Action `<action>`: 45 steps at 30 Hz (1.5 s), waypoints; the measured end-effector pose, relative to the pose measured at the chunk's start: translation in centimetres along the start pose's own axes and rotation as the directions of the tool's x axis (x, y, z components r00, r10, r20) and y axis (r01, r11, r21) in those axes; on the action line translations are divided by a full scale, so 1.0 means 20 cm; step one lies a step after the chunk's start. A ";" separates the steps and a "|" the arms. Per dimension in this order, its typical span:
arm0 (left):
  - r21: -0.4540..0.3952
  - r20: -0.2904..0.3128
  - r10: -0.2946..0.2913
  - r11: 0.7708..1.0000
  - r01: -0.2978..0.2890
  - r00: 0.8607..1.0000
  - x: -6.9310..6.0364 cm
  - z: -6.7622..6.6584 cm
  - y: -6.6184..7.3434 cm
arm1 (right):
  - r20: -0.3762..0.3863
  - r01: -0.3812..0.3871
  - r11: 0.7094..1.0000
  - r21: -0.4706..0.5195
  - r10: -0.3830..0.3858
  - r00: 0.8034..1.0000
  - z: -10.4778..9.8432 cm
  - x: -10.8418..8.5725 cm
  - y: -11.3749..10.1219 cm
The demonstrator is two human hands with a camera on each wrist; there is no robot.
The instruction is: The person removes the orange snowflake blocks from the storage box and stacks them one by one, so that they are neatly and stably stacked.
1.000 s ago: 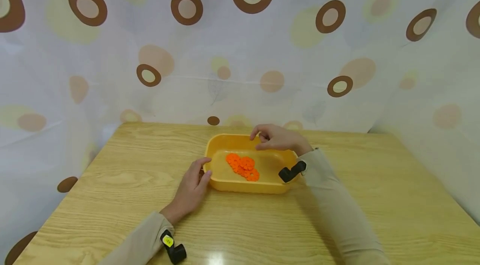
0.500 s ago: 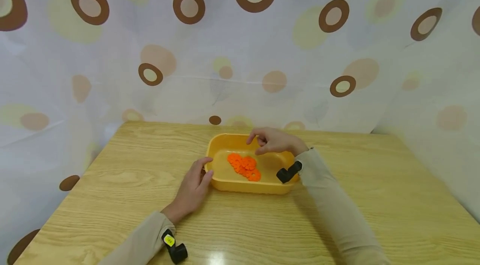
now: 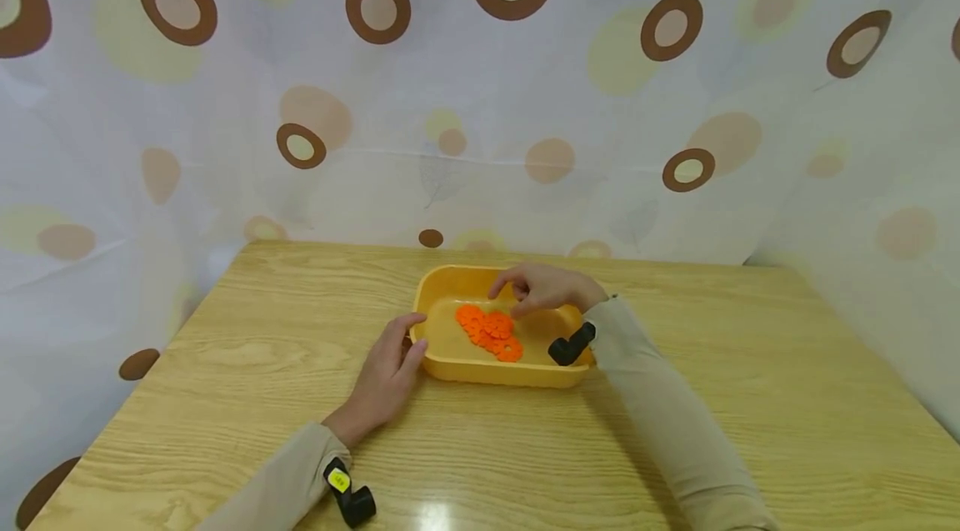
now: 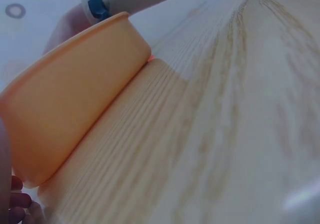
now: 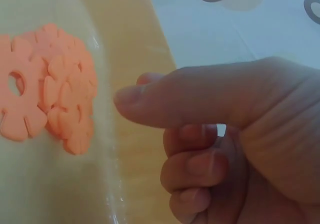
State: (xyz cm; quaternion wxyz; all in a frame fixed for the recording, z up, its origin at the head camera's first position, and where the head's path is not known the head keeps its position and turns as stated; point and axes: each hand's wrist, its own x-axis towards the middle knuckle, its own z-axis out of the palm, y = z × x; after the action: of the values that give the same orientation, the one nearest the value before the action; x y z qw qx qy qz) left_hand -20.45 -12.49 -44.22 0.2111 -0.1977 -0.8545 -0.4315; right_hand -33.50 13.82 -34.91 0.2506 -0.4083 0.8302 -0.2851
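A shallow yellow plastic bin lies on the wooden table, with several orange flower-shaped slotted discs overlapping inside. My left hand grips the bin's left end, index finger and thumb at its rim; fingers curl by the bin's lower edge in the left wrist view. Over the bin's right half, my right hand reaches in from the far side. Its thumb and index finger are apart and hold nothing. In the right wrist view the other fingers are curled, and the thumb points at the discs without touching them.
A wood-grain table lies under the bin. Behind it and along the sides hangs a pale sheet with brown rings. A black camera mount sits on the right wrist, and another camera mount on the left.
My right hand has moved down and slightly left, further into the bin and closer to the orange discs. The left hand keeps its hold on the bin's end.
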 end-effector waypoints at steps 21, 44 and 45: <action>0.003 0.007 0.013 1.000 -0.013 1.000 0.01 -0.01 0.01 | 0.073 -0.116 0.993 -0.035 0.118 0.990 0.03 0.04 0.04; -0.005 0.021 -0.006 1.000 0.006 1.000 -0.01 0.00 0.01 | 0.127 -0.067 0.994 -0.091 0.079 0.989 0.05 0.04 0.06; -0.007 0.022 -0.006 1.000 0.006 1.000 -0.01 0.00 0.02 | 0.126 -0.069 0.993 -0.092 0.081 0.989 0.06 0.04 0.06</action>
State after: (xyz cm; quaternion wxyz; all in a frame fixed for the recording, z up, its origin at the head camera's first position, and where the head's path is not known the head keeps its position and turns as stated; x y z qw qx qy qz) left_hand -20.20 -12.38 -44.05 0.1996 -0.2005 -0.8559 -0.4328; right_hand -33.90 13.43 -36.71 0.2962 -0.4050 0.8387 -0.2119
